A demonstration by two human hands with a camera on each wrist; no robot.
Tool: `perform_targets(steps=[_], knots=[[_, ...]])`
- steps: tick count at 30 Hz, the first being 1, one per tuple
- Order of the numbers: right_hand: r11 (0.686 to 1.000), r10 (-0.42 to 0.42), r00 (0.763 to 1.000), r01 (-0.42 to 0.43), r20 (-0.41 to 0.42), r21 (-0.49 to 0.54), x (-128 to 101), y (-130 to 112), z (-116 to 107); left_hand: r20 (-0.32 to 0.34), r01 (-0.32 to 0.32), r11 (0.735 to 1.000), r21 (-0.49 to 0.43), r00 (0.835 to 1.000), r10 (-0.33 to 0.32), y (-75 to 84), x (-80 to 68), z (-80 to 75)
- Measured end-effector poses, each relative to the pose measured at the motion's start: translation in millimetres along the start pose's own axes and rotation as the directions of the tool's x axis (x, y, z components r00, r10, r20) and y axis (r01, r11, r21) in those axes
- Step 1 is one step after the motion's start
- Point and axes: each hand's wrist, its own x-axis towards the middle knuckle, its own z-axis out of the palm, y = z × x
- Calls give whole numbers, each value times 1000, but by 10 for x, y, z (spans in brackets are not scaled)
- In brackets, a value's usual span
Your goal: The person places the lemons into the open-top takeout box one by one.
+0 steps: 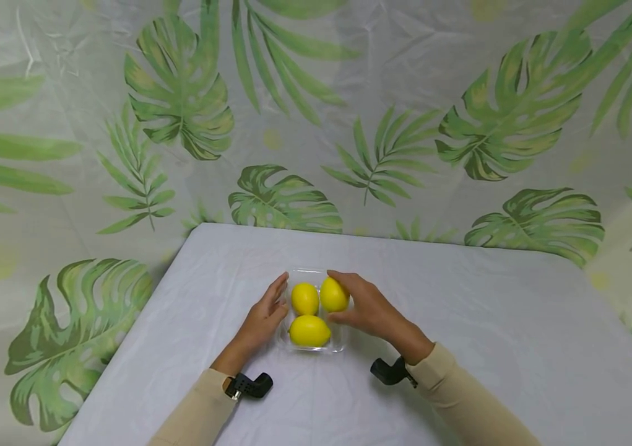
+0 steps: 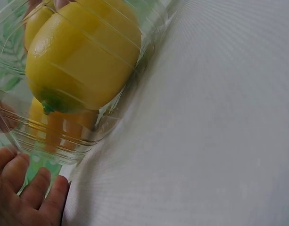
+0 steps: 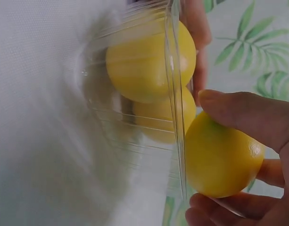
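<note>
A clear plastic container (image 1: 316,351) stands on the table with two yellow lemons in it: one at the back left (image 1: 305,298), the other lying crosswise at the front (image 1: 309,331). My right hand (image 1: 368,308) grips a third lemon (image 3: 224,157) between thumb and fingers, over the container's back right side. In the right wrist view this lemon is at the rim, higher than the other two. At the container's left side is my left hand (image 1: 262,317), fingers extended along the wall. The left wrist view shows its fingertips (image 2: 17,169) right at the plastic.
A white cloth covers the table (image 1: 460,334), whose far edge meets a leaf-patterned sheet (image 1: 293,142) hanging behind. Black devices are strapped to the left wrist (image 1: 251,385) and the right wrist (image 1: 389,371).
</note>
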Motion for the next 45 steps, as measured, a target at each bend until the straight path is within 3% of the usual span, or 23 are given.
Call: perform_targets(steps=[11, 21, 26, 33, 45], knots=[[998, -53, 997, 55, 51, -24, 8, 3, 59, 10, -30, 999, -11, 999, 30, -12, -25, 13], [997, -36, 996, 41, 80, -69, 0, -8, 89, 18, 1, 1000, -23, 1000, 0, -13, -59, 25], [995, -38, 996, 45, 84, -84, 7, 8, 72, 20, 0, 1000, -11, 1000, 0, -95, -10, 52], [993, -69, 993, 77, 91, -88, 66, 11, 43, 28, 2, 1000, 27, 1000, -2, 21, 32, 4], [991, -84, 991, 94, 107, -95, 8, -23, 26, 34, 16, 1000, 0, 999, -16, 1, 27, -14]])
